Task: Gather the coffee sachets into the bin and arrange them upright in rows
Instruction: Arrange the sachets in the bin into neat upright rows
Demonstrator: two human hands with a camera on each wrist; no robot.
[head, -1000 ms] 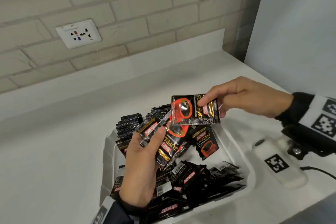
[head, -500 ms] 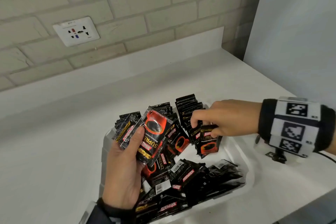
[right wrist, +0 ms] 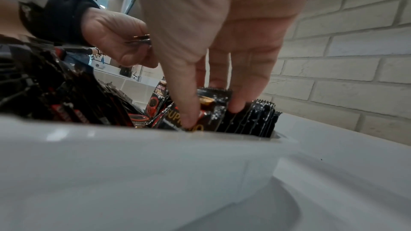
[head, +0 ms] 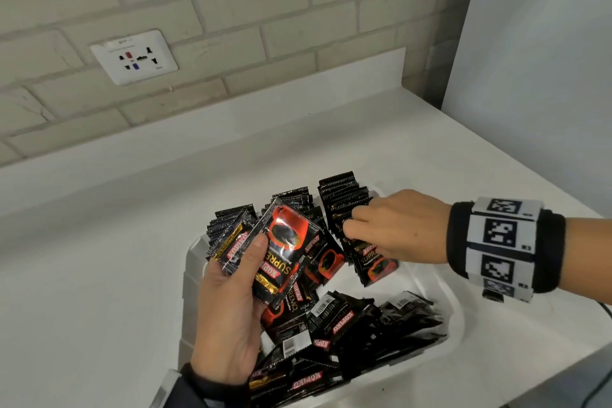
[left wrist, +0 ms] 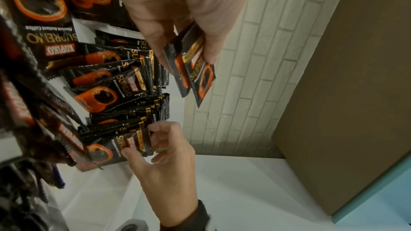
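Coffee sachets [head: 347, 334], black with red and gold print, fill a white plastic bin [head: 447, 305] that sits on a white counter [head: 99, 275] against a pale brick wall [head: 265, 10]. Along the bin's far side, several rows of sachets [head: 344, 195] stand upright on edge, packed close together. The near half holds a loose heap lying flat and at odd angles.

The left hand [head: 231, 318] hovers over the bin's left side, thumb and fingers clamped around a small fanned stack of sachets [head: 281, 248], held face up. The right hand [head: 397, 228] reaches into the far right of the bin, its thumb and fingers pinching the top of one sachet [head: 374, 265] that stands at the front of the rightmost upright row. A black-and-white patterned band [head: 500, 248] wraps the right wrist. A white wall socket [head: 134, 57] sits in the brickwork, upper left.
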